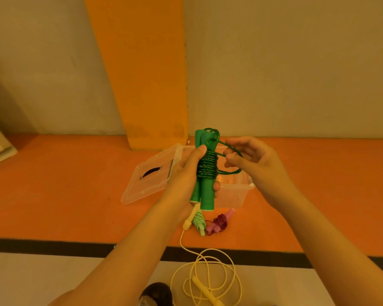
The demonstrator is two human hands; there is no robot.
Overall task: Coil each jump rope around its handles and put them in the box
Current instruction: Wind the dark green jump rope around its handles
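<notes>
Orange floor (64, 195): left hand (186, 173) grips green rope handles (202, 195); right hand (250, 160) pinches cord (230, 149).

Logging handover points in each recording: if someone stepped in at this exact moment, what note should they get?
Left hand grips the dark green rope's two handles together, upright, most of the cord wound round them. Right hand pinches a loose loop of that cord.
The clear box stands open behind the hands, lid flat to its left; its inside is mostly hidden.
Done: light green rope and pink rope lie coiled on the floor before the box, not boxed.
Left: finish the green coil, coil the yellow rope, which lies loose on the floor, then put all four in the box.
</notes>
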